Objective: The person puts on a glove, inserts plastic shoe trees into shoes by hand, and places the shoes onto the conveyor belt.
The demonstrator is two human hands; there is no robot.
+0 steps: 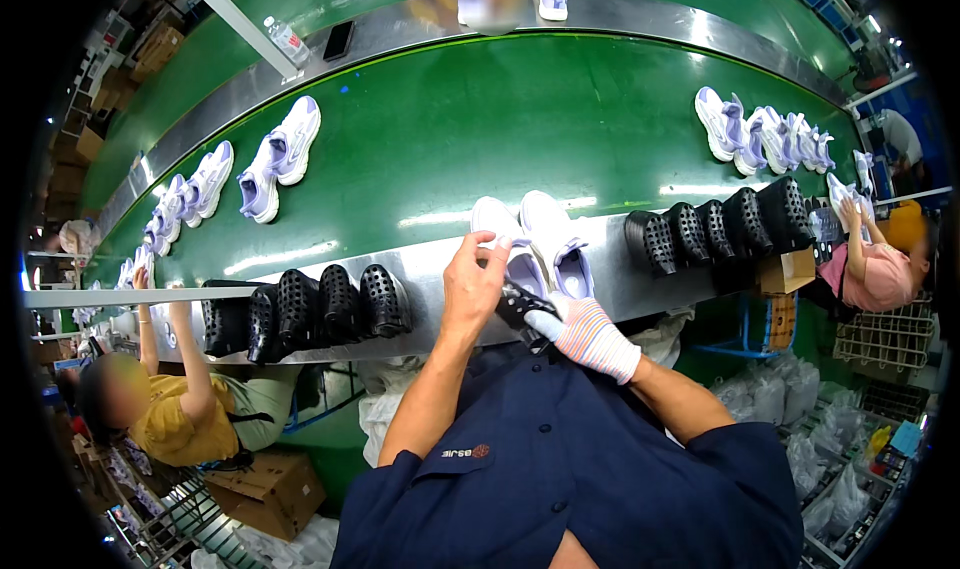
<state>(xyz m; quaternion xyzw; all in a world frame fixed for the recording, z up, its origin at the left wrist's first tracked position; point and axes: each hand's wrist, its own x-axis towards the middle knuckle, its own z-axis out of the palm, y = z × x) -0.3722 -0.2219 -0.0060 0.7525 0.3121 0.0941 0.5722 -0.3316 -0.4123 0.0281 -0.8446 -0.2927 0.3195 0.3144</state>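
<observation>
Two white sneakers with lilac linings stand side by side in front of me, toes pointing away: the left sneaker [492, 215] and the right sneaker [547, 225]. My bare left hand [472, 287] is over the left side of the left sneaker, fingers bent and closed toward the thumb; what they pinch, if anything, is too small to make out. A striped knit glove covers my right hand [592, 337]. It grips a black perforated shoe tree [522, 307], tilted just behind the left sneaker's heel and partly hidden by both hands.
Black perforated shoe trees line the metal ledge at left [298, 304] and right [745, 224]. White sneakers stand on the green belt [430, 119], some at left [278, 159] and a row at right [765, 134]. Co-workers sit at left [190, 419] and right [875, 269].
</observation>
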